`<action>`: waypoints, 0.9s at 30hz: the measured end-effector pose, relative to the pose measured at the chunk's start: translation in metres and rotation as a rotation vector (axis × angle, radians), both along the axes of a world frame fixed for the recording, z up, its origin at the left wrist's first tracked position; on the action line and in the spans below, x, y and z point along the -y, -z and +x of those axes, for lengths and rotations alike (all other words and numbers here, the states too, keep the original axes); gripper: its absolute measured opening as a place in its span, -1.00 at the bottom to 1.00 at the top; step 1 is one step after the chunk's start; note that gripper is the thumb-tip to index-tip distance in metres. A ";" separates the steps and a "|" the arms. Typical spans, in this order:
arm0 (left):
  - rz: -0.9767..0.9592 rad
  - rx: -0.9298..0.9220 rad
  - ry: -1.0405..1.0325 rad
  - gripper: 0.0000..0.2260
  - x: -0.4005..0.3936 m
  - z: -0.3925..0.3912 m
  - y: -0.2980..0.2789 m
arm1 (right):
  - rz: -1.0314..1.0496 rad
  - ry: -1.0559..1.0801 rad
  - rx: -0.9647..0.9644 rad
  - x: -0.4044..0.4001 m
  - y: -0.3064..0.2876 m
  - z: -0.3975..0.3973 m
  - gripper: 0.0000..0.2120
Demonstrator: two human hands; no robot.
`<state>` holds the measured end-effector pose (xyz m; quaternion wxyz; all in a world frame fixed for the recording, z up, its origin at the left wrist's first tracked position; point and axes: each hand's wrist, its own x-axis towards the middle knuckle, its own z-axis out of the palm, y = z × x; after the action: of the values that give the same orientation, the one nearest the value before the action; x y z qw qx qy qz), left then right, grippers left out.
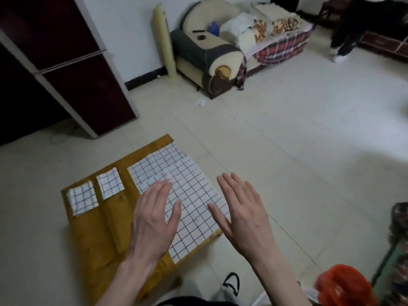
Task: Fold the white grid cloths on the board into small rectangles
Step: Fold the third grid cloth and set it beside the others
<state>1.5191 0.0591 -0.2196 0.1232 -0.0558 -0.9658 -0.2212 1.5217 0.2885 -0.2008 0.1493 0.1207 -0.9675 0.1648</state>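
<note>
White grid cloths lie on a yellow-brown wooden board (106, 230) set on the pale tiled floor (287, 140). The large unfolded cloth (189, 195) is spread flat over the right part of the board, its far corner rumpled and reaching the board's far edge, its near corner reaching the board's near edge. Two small folded cloths sit on the left part, side by side but apart: the nearer folded cloth (82, 198) at the board's left corner and the farther folded cloth (110, 183) between it and the large cloth.

Both hands are over the board with fingers straight and slightly spread, gripping nothing. The left hand (152, 219) lies over the left edge of the large cloth, palm down; whether it presses the fabric or is just above it cannot be told. The right hand (242, 215) is at the cloth's right edge, its thumb over the grid and its fingers beyond the board above the floor.

Across the room stand a dark red cabinet (66, 62) on the left, a cream and grey armchair (205, 51) by the wall, and a low couch with cushions and a plaid cover (284, 45). Another person's legs (344, 38) show at the top right. An orange plastic bag (344, 286) is at the lower right corner.
</note>
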 end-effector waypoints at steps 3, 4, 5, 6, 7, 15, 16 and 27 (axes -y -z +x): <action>0.013 0.027 -0.104 -0.54 -0.003 0.004 0.006 | -0.025 -0.098 0.014 -0.001 0.011 -0.021 -0.40; 0.015 0.031 -0.134 -0.55 -0.004 0.005 0.008 | -0.038 -0.126 0.018 0.000 0.015 -0.028 -0.40; 0.020 0.041 -0.166 -0.54 -0.006 0.005 0.010 | -0.049 -0.151 0.024 0.001 0.019 -0.034 -0.40; 0.027 0.053 -0.199 -0.54 -0.006 0.004 0.013 | -0.054 -0.172 0.033 0.003 0.023 -0.040 -0.40; 0.033 0.065 -0.231 -0.53 -0.006 0.003 0.016 | -0.057 -0.191 0.046 0.005 0.027 -0.046 -0.40; 0.052 0.124 -0.281 -0.54 0.006 -0.015 0.048 | -0.053 -0.326 0.128 0.027 0.059 -0.094 -0.38; 0.052 0.134 -0.285 -0.54 0.009 -0.018 0.053 | -0.049 -0.336 0.140 0.030 0.063 -0.100 -0.38; 0.070 0.220 -0.314 -0.53 0.044 -0.051 0.109 | 0.029 -0.430 0.255 0.065 0.116 -0.148 -0.41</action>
<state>1.4676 0.0152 -0.3284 0.0516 0.1242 -0.9620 -0.2376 1.3734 0.2233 -0.3167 -0.0140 0.3041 -0.9329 0.1926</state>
